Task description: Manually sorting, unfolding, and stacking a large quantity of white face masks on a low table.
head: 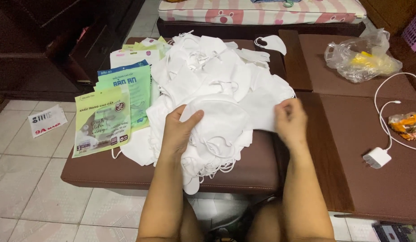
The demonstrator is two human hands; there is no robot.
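White fabric face masks (pixel 217 76) lie heaped across the middle of a brown padded table (pixel 244 172), filling it from about 12 o'clock down to 6 o'clock. The left hand (pixel 179 130) is closed around 1 mask (pixel 214 118) lifted at the front of the heap, thumb on top and fingers hidden beneath. The right hand (pixel 291 118) pinches the opposite edge of the same mask between thumb and fingertips; it is motion-blurred, so the exact grip cannot be read. The mask is held spread between the 2 hands, just above the pile and touching it.

At 9 o'clock, beside the heap, printed retail pouches (pixel 111 110) in green, blue and white lie fanned and overlapping; whether any is filled cannot be told. 1 further pouch (pixel 46 120) lies on the tiled floor beyond them. A single stray mask (pixel 271 44) sits apart at 1 o'clock. On the adjoining brown surface at 3 o'clock are a crumpled clear plastic bag (pixel 362 56), a white charger with cable (pixel 378 157) and an orange snack wrapper (pixel 407 125).

Judged from the layout, the work looks to be at an early stage: nearly all masks remain loose in the heap, and only the 1 in hand is being handled.
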